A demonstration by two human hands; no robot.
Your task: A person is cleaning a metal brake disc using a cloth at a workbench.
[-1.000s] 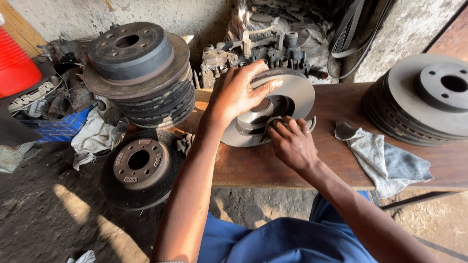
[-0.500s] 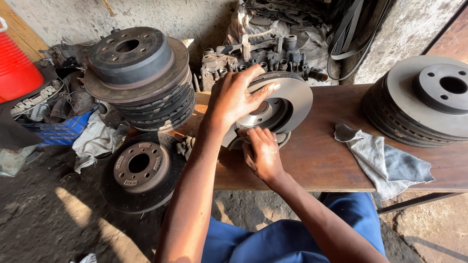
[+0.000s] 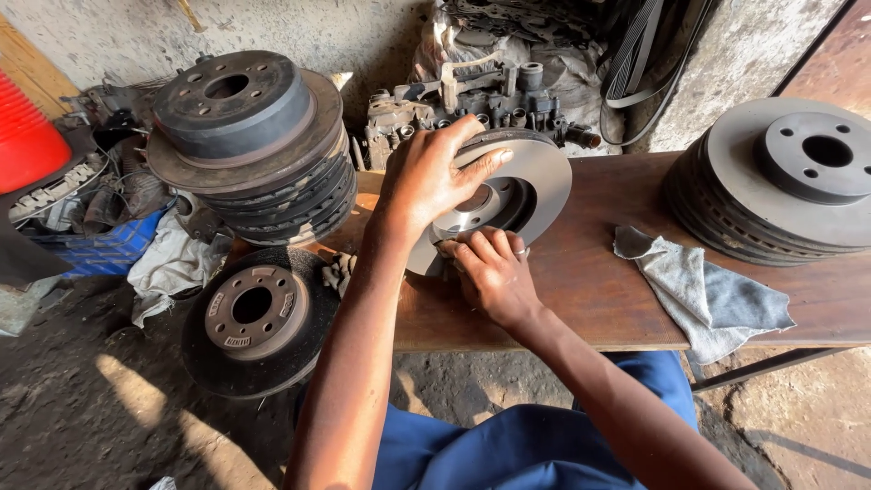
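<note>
Left hand (image 3: 431, 181) spread flat on brake disc (image 3: 526, 181), fingers open, pressing its face. Right hand (image 3: 494, 272) curled at the disc's near edge, gripping something small; cannot tell what. Disc lies tilted on wooden bench (image 3: 590, 290), centre. Grey rag (image 3: 708, 295) right of it; disc stack (image 3: 789, 177) far right.

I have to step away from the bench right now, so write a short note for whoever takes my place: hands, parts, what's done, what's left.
Left hand: spread flat on the top of the brake disc, steadying it.
Right hand: fingers curled, pressed on the disc's near face beside the hub hole; whether it holds an abrasive cannot be seen.
The disc lies tilted on the wooden bench. A grey rag lies to the right, untouched.
Done: disc on bench, face looks partly clean.
Left: probably the rest of the face.
</note>
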